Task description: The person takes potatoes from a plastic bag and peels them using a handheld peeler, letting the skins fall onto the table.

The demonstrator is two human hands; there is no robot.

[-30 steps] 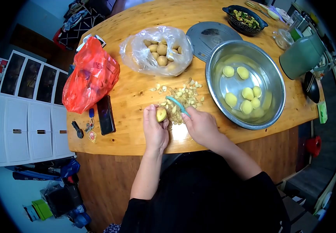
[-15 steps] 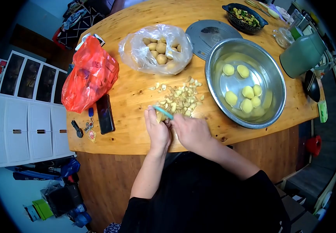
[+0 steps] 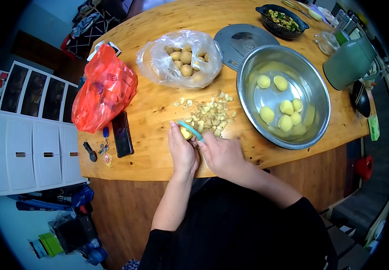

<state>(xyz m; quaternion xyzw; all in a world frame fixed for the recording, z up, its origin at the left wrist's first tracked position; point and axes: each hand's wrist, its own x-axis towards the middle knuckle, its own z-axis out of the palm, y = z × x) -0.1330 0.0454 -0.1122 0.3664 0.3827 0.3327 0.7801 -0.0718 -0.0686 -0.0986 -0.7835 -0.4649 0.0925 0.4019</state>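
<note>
My left hand (image 3: 183, 152) is closed around a potato (image 3: 186, 133), its yellow flesh partly bared near my fingertips. In my right hand (image 3: 224, 155) is a teal peeler (image 3: 191, 130), laid across that potato. Most of the potato is hidden by my fingers. Just beyond both hands spreads a heap of potato peelings (image 3: 210, 114) on the wooden table. To the right, a large metal basin (image 3: 245, 101) holds several peeled potatoes (image 3: 267, 114) in water. Farther back, unpeeled potatoes (image 3: 186, 57) fill an open clear plastic bag (image 3: 151, 67).
At left lie a red plastic bag (image 3: 104, 90), a phone (image 3: 122, 135) and keys (image 3: 106, 144). Behind the basin are a grey round mat (image 3: 237, 40) and a dark dish of food (image 3: 282, 21). A green pitcher (image 3: 347, 65) stands at the table's right side (image 3: 338, 135).
The peeler has shifted slightly to the right and down along the potato, and more of the potato's yellow flesh shows. My left hand stays nearly in place.
</note>
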